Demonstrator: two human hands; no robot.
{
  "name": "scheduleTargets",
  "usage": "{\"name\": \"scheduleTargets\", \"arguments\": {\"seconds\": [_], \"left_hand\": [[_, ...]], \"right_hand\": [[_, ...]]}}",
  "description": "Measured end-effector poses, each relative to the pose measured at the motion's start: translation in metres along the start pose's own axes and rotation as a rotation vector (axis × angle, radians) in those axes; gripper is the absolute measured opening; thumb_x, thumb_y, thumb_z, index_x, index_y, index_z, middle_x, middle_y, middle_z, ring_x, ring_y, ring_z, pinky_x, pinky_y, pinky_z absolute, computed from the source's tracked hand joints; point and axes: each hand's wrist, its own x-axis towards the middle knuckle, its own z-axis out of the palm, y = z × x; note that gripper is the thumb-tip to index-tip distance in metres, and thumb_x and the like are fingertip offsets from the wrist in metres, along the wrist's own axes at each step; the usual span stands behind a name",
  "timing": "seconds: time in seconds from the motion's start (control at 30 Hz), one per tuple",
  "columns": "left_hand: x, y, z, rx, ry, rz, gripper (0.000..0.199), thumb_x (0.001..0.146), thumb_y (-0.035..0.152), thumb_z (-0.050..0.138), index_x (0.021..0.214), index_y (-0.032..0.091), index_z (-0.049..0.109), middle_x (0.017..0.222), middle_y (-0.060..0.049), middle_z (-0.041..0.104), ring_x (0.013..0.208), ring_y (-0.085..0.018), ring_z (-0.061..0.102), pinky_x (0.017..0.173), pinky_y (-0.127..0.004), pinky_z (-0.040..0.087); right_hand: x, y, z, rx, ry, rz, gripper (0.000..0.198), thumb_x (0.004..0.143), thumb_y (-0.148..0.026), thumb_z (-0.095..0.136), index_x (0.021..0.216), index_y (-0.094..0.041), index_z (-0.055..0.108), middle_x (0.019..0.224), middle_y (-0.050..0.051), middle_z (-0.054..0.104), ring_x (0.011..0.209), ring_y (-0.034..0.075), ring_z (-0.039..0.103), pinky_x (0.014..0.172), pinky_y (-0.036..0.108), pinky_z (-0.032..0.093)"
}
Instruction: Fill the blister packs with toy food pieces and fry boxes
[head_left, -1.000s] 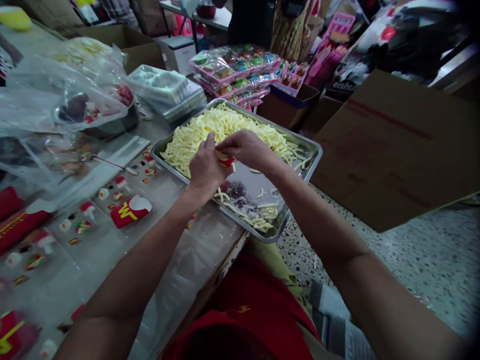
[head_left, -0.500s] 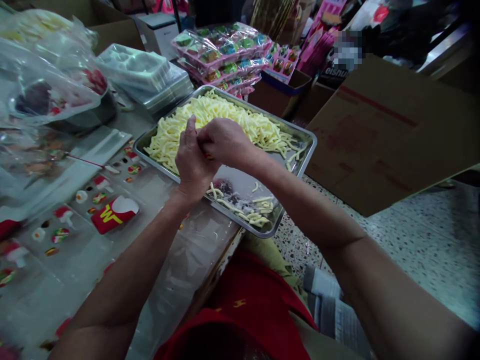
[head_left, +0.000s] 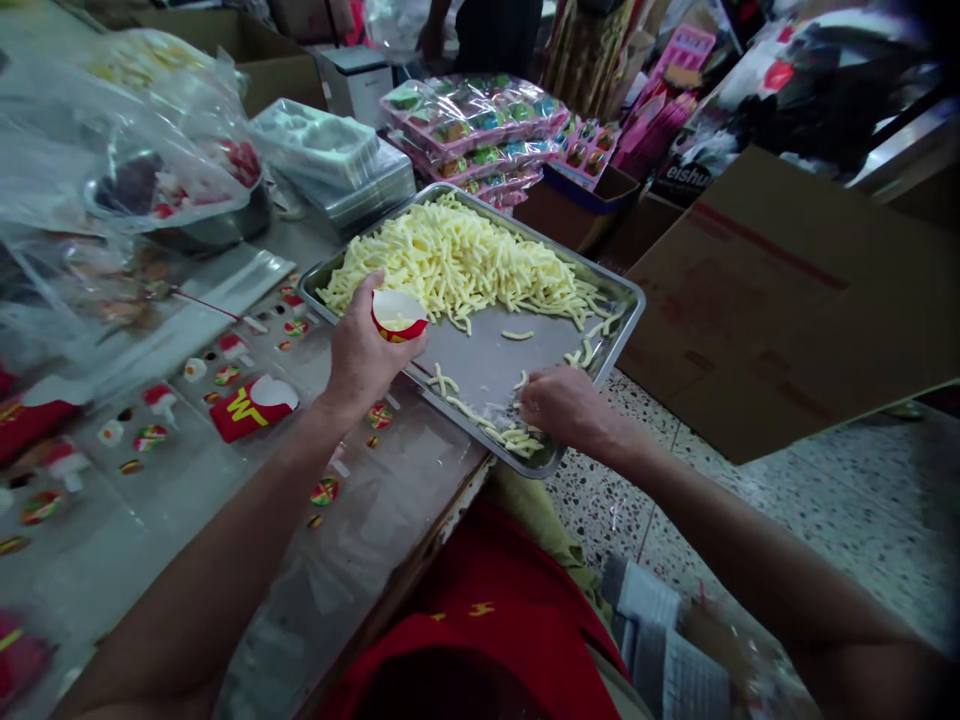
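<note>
My left hand (head_left: 371,350) is wrapped round a small red fries box (head_left: 400,312), its white inside facing up and some pale pieces showing at the bottom. It is held over the left edge of a metal tray (head_left: 634,300). A large heap of pale yellow fry-shaped sticks (head_left: 457,250) fills the far side of the tray. My right hand (head_left: 562,405) is down at the tray's near right corner, its fingers curled beside loose sticks (head_left: 517,438). The fingertips point away from me, so what they hold is hidden.
Another red fries box (head_left: 255,408) lies on the plastic-covered table among tiny food-shaped pieces (head_left: 150,438). Clear plastic trays (head_left: 319,145) and bagged pink packs (head_left: 472,120) are stacked behind. A large cardboard box (head_left: 787,300) stands right of the tray.
My hands were together over the heap. My right hand has moved right and towards me to the near corner; my left hand keeps the box, now seen with its opening upward.
</note>
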Motion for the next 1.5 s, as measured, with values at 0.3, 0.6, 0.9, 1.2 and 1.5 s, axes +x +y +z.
{"name": "scheduleTargets", "arguments": {"seconds": [0.3,0.6,0.9,1.2,1.5], "left_hand": [[-0.028,-0.003,-0.050,0.097,0.070,-0.114,0.085,0.067,0.033,0.085,0.142,0.019,0.049,0.128,-0.012,0.067,0.112,-0.029,0.067,0.101,-0.043,0.053],[-0.033,-0.011,-0.055,0.099,-0.017,-0.102,0.086,0.065,0.030,0.087,0.142,0.019,0.050,0.134,-0.013,0.064,0.119,-0.032,0.064,0.104,-0.045,0.050],[-0.034,-0.014,-0.043,0.086,-0.216,0.011,0.090,0.067,0.032,0.084,0.147,0.020,0.046,0.139,-0.013,0.062,0.122,-0.031,0.062,0.102,-0.042,0.050],[-0.072,0.001,-0.042,0.064,-0.196,-0.112,0.095,0.066,0.025,0.081,0.152,0.021,0.040,0.138,-0.014,0.062,0.122,-0.033,0.062,0.101,-0.044,0.052],[-0.121,0.001,-0.053,0.033,0.050,-0.319,0.089,0.073,0.027,0.073,0.152,0.010,0.036,0.136,-0.023,0.060,0.124,-0.035,0.061,0.103,-0.047,0.051]], "right_hand": [[0.036,-0.048,0.005,0.294,0.114,-0.033,0.020,0.088,-0.027,0.062,0.096,-0.024,0.080,0.093,0.007,0.078,0.081,0.021,0.069,0.064,0.028,0.038],[0.058,-0.048,0.006,0.328,0.212,-0.096,0.017,0.080,-0.019,0.067,0.092,-0.020,0.080,0.092,0.007,0.076,0.081,0.019,0.066,0.068,0.027,0.040],[0.106,-0.056,0.017,0.353,0.176,-0.400,0.014,0.077,-0.008,0.064,0.080,-0.015,0.076,0.088,0.008,0.072,0.077,0.016,0.060,0.071,0.026,0.040],[0.088,-0.113,-0.014,1.075,0.471,-0.093,0.015,0.082,-0.028,0.070,0.087,-0.016,0.078,0.080,0.005,0.075,0.069,0.017,0.063,0.065,0.027,0.047],[0.065,-0.178,-0.024,0.796,0.318,-0.424,0.028,0.085,-0.012,0.055,0.093,-0.021,0.080,0.092,0.009,0.076,0.088,0.023,0.065,0.082,0.034,0.049]]}}
